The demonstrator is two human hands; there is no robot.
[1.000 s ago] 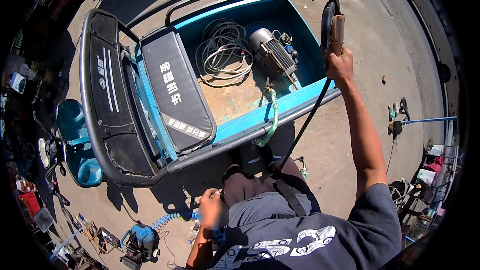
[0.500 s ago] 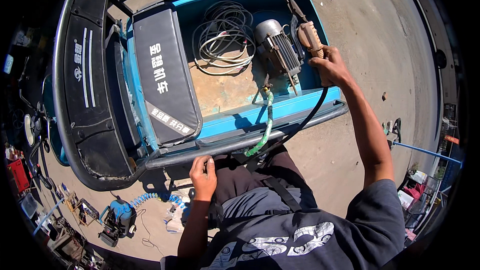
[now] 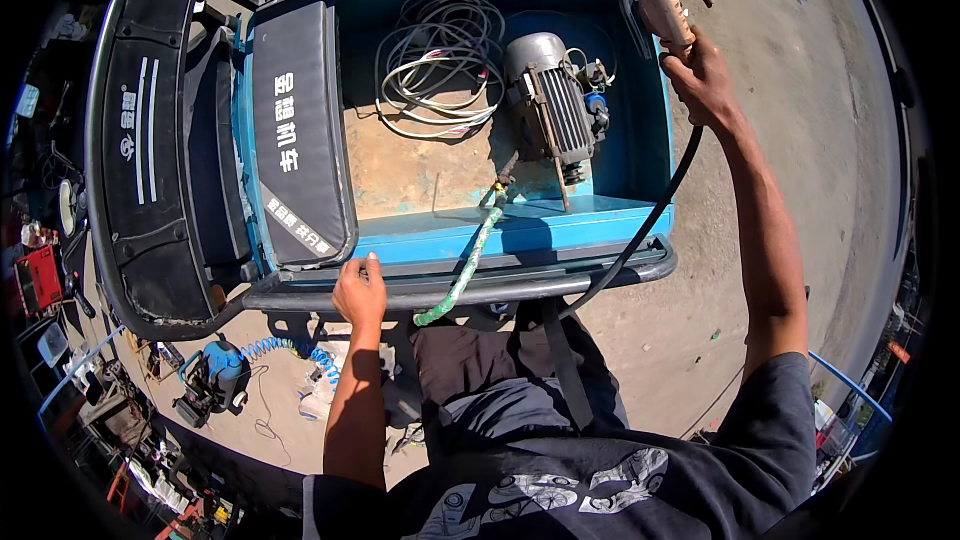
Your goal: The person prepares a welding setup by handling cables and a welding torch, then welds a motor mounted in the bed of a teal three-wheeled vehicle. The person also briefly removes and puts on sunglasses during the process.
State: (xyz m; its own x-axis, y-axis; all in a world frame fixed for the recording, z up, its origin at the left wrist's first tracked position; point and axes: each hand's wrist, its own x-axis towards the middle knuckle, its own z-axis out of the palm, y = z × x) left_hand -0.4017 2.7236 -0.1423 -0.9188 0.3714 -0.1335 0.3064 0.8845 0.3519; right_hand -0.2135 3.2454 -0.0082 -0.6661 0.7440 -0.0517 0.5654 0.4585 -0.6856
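My right hand (image 3: 704,80) is wrapped round the beige handle of an electrode holder (image 3: 666,16), held up past the right edge of the blue cargo bed. Its black cable (image 3: 655,212) runs from the hand down over the bed's near rail. My left hand (image 3: 360,290) is curled, thumb raised, over the near black rail (image 3: 440,296) by the seat cushion's corner; its palm side is hidden. In the blue cargo bed (image 3: 420,236), a grey electric motor (image 3: 556,100) lies beside a coil of grey cable (image 3: 440,60). A green-wrapped cable (image 3: 465,275) crosses the bed's near side to a clamp.
A black seat cushion (image 3: 300,130) and a black backrest (image 3: 150,140) fill the vehicle's left part. On the ground at lower left stands a blue-and-black machine (image 3: 215,375) with a coiled blue hose (image 3: 275,345). A red case (image 3: 38,278) and cluttered gear lie farther left.
My right hand has lifted the electrode holder up and to the right, away from the motor. My left hand has shifted closer to the seat cushion's corner. The whole view has shifted slightly.
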